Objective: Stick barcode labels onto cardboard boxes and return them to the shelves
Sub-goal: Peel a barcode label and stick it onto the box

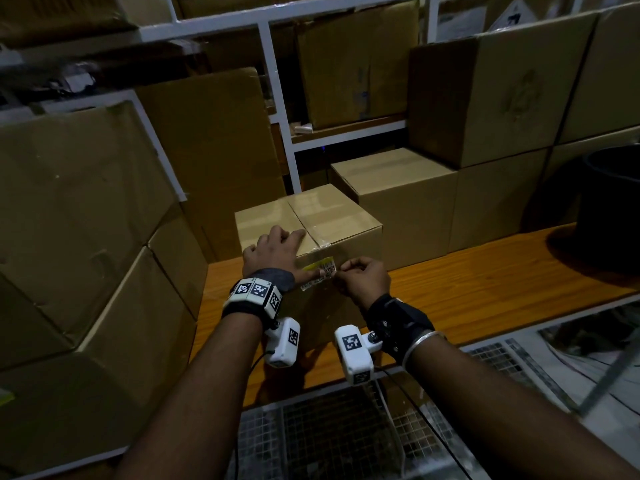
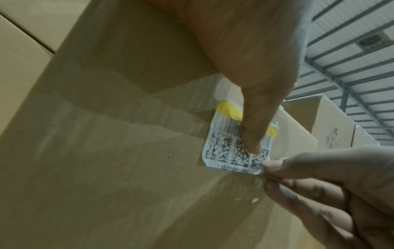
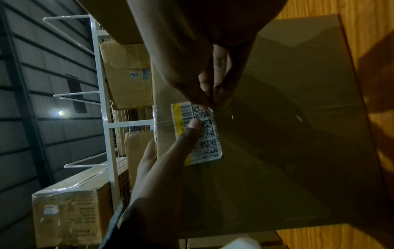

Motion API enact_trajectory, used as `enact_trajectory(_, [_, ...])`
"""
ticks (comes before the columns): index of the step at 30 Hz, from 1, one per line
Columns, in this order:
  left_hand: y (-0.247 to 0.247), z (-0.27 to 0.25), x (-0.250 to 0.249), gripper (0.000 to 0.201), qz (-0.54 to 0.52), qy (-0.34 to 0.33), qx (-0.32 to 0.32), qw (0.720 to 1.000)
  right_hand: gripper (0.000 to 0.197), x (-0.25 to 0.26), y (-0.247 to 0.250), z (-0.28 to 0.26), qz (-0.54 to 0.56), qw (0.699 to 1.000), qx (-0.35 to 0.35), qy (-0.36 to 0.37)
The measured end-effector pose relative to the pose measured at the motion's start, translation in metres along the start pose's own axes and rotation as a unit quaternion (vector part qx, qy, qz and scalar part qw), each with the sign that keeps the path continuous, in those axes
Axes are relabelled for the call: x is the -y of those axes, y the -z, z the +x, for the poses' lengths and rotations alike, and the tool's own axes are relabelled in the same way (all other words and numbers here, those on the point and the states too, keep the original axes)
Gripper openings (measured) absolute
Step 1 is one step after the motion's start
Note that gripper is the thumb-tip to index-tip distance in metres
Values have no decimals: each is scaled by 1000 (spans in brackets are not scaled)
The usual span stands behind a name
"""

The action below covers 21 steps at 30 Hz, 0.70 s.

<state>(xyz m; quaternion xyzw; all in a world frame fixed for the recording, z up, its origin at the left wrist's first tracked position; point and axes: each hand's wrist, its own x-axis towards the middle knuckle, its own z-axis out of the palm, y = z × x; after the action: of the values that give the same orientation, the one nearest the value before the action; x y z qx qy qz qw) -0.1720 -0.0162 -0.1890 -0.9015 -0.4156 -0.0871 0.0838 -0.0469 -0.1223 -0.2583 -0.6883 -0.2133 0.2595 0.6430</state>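
Your left hand [image 1: 273, 252] lies flat over the sealed brown cardboard box [image 1: 332, 216] on the wooden desk [image 1: 485, 282], thumb pressing the white-and-yellow barcode label [image 2: 236, 146] against its front; your right hand [image 1: 362, 277] pinches the label's corner.

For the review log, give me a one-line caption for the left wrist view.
Left thumb presses barcode label onto cardboard box; right hand pinches its corner.
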Motion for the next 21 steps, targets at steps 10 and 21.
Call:
enact_trajectory(10, [4, 2, 4, 91, -15, -18, 41, 999, 8, 0, 3, -2, -45, 996, 42, 57])
enact_trajectory(21, [5, 3, 9, 94, -24, -25, 59, 998, 10, -4, 4, 2, -81, 992, 34, 95])
